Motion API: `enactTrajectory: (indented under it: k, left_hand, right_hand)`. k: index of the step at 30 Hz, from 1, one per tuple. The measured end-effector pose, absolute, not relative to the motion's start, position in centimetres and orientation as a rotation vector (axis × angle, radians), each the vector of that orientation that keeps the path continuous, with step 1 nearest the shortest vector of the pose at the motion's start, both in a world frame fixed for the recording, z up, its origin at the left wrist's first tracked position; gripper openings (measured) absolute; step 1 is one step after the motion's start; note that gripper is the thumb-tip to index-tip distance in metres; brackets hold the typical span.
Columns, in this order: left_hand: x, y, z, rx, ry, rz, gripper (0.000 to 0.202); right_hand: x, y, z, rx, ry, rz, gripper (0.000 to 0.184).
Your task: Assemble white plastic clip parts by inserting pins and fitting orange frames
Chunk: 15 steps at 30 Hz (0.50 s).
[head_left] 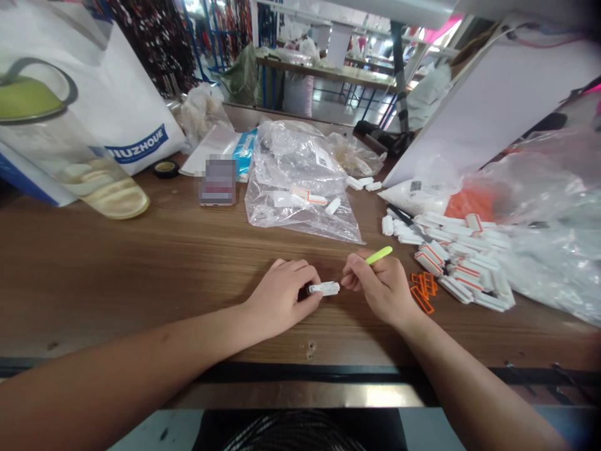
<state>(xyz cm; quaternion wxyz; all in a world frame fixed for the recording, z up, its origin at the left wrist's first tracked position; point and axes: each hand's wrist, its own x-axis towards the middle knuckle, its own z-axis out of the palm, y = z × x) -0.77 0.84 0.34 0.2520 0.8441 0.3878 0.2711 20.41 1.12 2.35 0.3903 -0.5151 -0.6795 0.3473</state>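
Observation:
My left hand (286, 294) rests on the wooden table with thumb and fingers pinched on one end of a small white plastic piece (327, 288). Just right of that piece, my right hand (375, 282) is closed around a thin tool with a yellow-green handle (379, 255); the handle's end sticks out above the fingers. The tool's tip is too small to make out. Several orange rectangular frames (422, 302) lie to the right of my right hand. Beyond them spreads a pile of white pieces (474, 263), some with orange frames on them.
A clear plastic bag (300, 169) with white pieces on it lies ahead, beside a phone (218, 181). On the left are a bottle with a green lid (94, 163), a white bag (136, 106) and a tape roll (166, 169). More plastic bags (558, 250) stand right.

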Motion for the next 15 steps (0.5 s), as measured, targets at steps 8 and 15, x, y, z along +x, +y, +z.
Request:
enactTrajectory:
  k: [8, 15]
  left_hand:
    - [-0.68, 0.87, 0.53, 2.296, 1.052, 0.732, 0.004]
    - [-0.72, 0.81, 0.66, 2.291, 1.059, 0.721, 0.005]
  right_hand:
    - [19.99, 0.97, 2.38, -1.335, -1.738, 0.883, 0.040]
    - [20.13, 1.17, 2.19, -1.328, -1.673, 0.948, 0.041]
